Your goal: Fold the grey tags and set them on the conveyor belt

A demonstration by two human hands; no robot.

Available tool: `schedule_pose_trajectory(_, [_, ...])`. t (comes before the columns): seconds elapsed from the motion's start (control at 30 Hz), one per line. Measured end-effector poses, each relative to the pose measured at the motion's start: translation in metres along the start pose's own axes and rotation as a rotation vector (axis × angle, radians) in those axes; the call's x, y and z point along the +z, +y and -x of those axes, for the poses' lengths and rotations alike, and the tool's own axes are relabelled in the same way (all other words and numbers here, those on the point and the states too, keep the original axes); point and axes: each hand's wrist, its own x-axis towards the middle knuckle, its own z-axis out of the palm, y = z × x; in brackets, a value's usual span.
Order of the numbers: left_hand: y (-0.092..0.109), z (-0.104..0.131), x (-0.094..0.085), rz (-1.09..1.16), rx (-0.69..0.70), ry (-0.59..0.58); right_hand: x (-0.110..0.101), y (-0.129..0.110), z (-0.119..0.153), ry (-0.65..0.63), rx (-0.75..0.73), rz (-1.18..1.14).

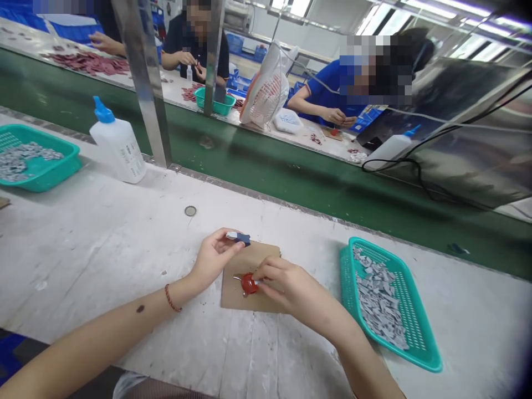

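Observation:
My left hand (pixel 214 259) pinches a small dark blue block with a pale grey piece (pixel 238 238) at its end, held above the upper left edge of a brown cardboard sheet (pixel 236 299). Over the sheet's right half, the fingers of my right hand (pixel 286 281) are closed on a tiny pale piece (pixel 256 282). That piece is at the right edge of a glossy red blob (pixel 248 284) on the cardboard; whether they touch I cannot tell. A thin light-coloured stick or streak reaches out from the blob's left side.
A green basket (pixel 428 360) of small grey pieces stands at my right, another basket (pixel 50 182) at far left. A white bottle with a blue cap (pixel 120 147) and a bottle cap (pixel 190 210) lie beyond my left hand. Across the green belt (pixel 257 166), several people work.

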Motion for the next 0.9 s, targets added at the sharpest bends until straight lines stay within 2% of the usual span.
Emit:
schedule_pose_trajectory(0.07, [0.001,0.0,0.0,0.001,0.0,-0.008,0.0,-0.001,0.0,-0.011,0.018,-0.016])
schedule_pose_trajectory(0.17, [0.002,0.002,0.0,0.001,-0.005,-0.034,-0.004,0.0,0.001,0.06,0.044,-0.102])
schedule_pose_trajectory(0.3, [0.004,0.005,0.001,-0.004,-0.015,-0.1,-0.013,0.01,0.001,0.169,0.116,-0.452])
schedule_pose_trajectory(0.4, [0.005,0.007,0.001,0.009,-0.013,-0.143,-0.015,0.021,-0.002,0.195,0.227,-0.718])
schedule_pose_trajectory(0.47, [0.006,0.008,0.002,0.021,-0.01,-0.159,-0.014,0.028,-0.004,0.205,0.268,-0.817])
schedule_pose_trajectory(0.6, [0.007,0.009,0.002,0.02,-0.016,-0.176,-0.011,0.034,-0.008,0.247,0.266,-0.886])
schedule_pose_trajectory(0.8, [0.006,0.011,0.003,0.025,-0.026,-0.226,-0.009,0.032,-0.009,0.3,0.249,-0.895])
schedule_pose_trajectory(0.9, [0.008,0.01,0.002,0.069,-0.079,-0.226,-0.01,0.031,-0.009,0.305,0.252,-0.89])
